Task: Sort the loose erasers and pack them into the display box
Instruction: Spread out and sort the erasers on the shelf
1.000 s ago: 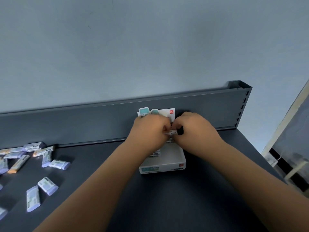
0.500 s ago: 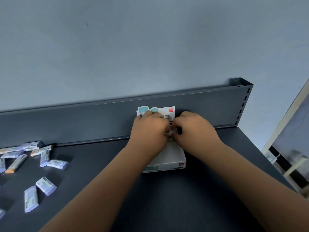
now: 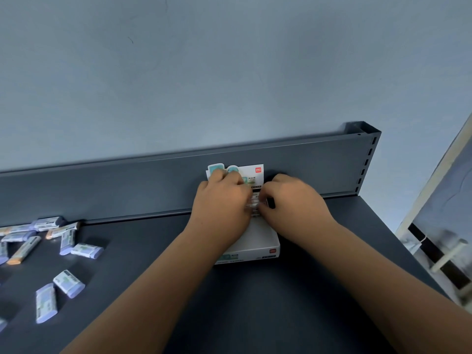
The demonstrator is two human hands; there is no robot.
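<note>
From the head camera, both hands are at the back of the display box (image 3: pixel 263 242), just in front of its stand-up card (image 3: pixel 255 172).

The right hand (image 3: pixel 293 200) has its fingers curled, and its thumb and fingertips pinch a small pale eraser (image 3: pixel 259 206). The left hand (image 3: pixel 222 203) is bent down right next to it. Its fingertips are hidden, so I cannot tell if it pinches the eraser too or only pushes on the row.

The packed erasers (image 3: pixel 252 198) show as a thin strip between the two hands, at the back of the box. The front of the box floor is white and bare.

What changed: a second ago the hands were a tiny bit higher over the box, and you could see some of the packed row under the left hand. Now the hands have come down a little, and the left hand and arm cover that part. The box has not moved.

I think this eraser is being pushed into its spot in the row, and it is almost in.

The loose erasers (image 3: pixel 69 283) lie far to the left of the box on the dark shelf (image 3: pixel 255 315), the same as before. So there are many more to pack, and the job is not near done.
</note>
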